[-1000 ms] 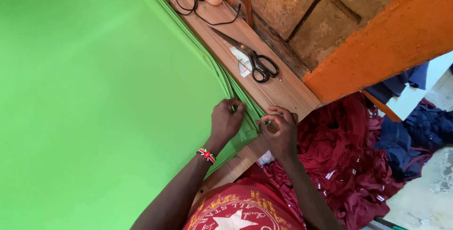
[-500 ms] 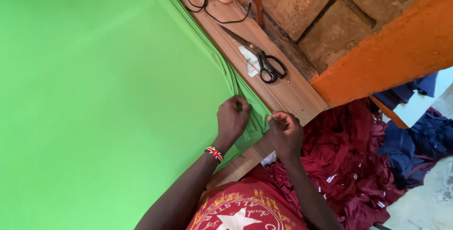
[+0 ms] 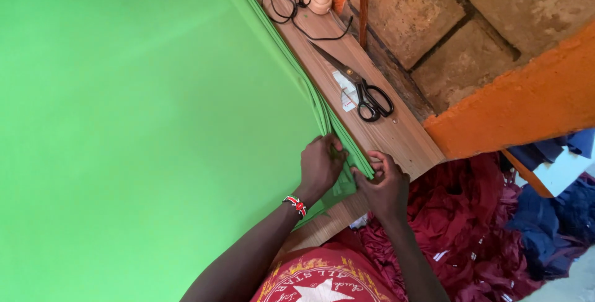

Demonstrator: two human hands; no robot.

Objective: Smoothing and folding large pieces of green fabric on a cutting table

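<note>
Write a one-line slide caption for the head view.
Both hands, left and right, pinch the stacked edges of green cloth at a wooden table corner, with scissors nearby.

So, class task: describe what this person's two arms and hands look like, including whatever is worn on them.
Both forearms are bare, with no sleeves reaching them. The left hand has a beaded wristband in red, white and black around its wrist. The right hand shows nothing worn on hand or wrist: no glove, watch or ring is visible. A red printed T-shirt shows below the arms.
</note>
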